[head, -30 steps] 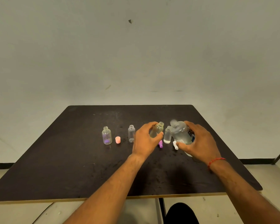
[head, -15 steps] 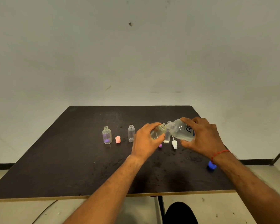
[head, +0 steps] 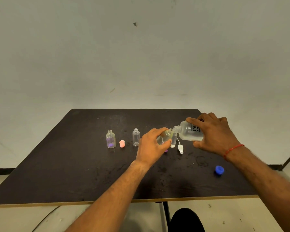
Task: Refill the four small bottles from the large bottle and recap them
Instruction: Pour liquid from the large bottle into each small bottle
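My right hand (head: pixel 214 133) grips the large clear bottle (head: pixel 188 133), tipped left with its open mouth against the mouth of a small bottle (head: pixel 166 136). My left hand (head: pixel 151 148) holds that small bottle tilted toward it, just above the table. Right behind it stands another small uncapped bottle (head: pixel 174 141). Two more open small bottles stand to the left: one with a purple tint (head: pixel 110 139) and a slimmer clear one (head: pixel 136 137).
On the dark table (head: pixel 74 164) lie a pink cap (head: pixel 122 143), a white spray cap (head: pixel 180 148), a purple cap (head: pixel 166 150) partly hidden by my left hand, and a blue cap (head: pixel 219 170) near the right edge.
My right hand has lifted the large bottle and tipped it further left onto the small bottle's mouth. The blue cap came into view as the hand rose. The left hand barely moved.
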`<control>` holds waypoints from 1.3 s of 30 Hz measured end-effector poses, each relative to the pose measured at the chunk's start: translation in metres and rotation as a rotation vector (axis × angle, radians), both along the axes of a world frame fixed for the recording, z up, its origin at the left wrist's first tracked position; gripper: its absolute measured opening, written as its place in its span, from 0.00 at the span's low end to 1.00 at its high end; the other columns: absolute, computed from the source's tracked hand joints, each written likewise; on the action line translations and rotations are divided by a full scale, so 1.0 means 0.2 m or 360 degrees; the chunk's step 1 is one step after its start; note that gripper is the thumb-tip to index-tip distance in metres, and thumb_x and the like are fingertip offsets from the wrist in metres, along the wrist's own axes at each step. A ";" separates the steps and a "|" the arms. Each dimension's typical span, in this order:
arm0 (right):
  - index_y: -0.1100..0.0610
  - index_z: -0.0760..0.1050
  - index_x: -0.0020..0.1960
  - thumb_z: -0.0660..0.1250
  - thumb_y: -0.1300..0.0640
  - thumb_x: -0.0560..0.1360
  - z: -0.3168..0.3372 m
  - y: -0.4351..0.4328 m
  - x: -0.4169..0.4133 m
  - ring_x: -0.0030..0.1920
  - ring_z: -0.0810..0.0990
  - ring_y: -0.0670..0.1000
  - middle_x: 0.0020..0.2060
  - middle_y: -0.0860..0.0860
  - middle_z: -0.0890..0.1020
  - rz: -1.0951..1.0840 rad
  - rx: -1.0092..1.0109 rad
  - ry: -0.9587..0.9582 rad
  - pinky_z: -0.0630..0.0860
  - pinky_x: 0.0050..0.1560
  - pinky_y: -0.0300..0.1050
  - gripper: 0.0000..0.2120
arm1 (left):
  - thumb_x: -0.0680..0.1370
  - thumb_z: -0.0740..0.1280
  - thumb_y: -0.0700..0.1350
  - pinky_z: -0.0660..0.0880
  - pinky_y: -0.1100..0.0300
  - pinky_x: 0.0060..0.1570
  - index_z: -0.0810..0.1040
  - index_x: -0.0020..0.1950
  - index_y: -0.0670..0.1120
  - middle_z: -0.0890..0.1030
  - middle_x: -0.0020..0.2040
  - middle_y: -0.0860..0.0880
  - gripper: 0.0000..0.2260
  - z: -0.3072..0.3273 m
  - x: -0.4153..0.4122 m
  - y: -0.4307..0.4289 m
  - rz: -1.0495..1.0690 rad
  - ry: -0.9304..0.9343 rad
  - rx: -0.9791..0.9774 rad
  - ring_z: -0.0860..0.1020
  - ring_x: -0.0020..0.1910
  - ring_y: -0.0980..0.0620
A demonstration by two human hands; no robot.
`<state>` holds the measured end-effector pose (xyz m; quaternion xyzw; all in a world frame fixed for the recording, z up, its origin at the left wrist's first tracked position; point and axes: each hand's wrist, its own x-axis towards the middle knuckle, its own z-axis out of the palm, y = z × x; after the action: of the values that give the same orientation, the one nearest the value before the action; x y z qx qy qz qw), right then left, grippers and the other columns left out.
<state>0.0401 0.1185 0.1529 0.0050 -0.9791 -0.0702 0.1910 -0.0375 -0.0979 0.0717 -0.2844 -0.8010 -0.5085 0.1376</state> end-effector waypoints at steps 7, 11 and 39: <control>0.41 0.62 0.73 0.72 0.40 0.65 0.05 -0.01 -0.01 0.60 0.70 0.51 0.56 0.47 0.72 0.0006 0.0124 -0.0060 0.66 0.54 0.51 0.39 | 0.76 0.74 0.50 0.72 0.76 0.51 0.81 0.65 0.52 0.82 0.55 0.56 0.17 0.00 0.00 0.00 0.0007 -0.0008 -0.0010 0.79 0.54 0.59; 0.40 0.61 0.73 0.72 0.40 0.65 0.07 -0.01 -0.01 0.60 0.69 0.50 0.55 0.47 0.72 0.0004 0.0144 -0.0077 0.66 0.54 0.51 0.40 | 0.76 0.74 0.50 0.72 0.76 0.51 0.81 0.65 0.52 0.82 0.56 0.56 0.17 0.00 0.00 0.00 0.0012 -0.0014 -0.0004 0.79 0.54 0.59; 0.39 0.59 0.74 0.71 0.39 0.66 0.16 -0.04 -0.02 0.61 0.69 0.51 0.59 0.48 0.71 0.0006 0.0307 -0.0135 0.66 0.57 0.52 0.40 | 0.76 0.74 0.50 0.76 0.69 0.55 0.80 0.67 0.51 0.81 0.57 0.55 0.19 0.01 0.00 0.00 -0.0003 -0.0038 0.0003 0.79 0.54 0.58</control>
<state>0.0371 0.1110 0.1841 0.0280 -0.9750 -0.1634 0.1481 -0.0382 -0.0981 0.0738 -0.2790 -0.8018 -0.5127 0.1277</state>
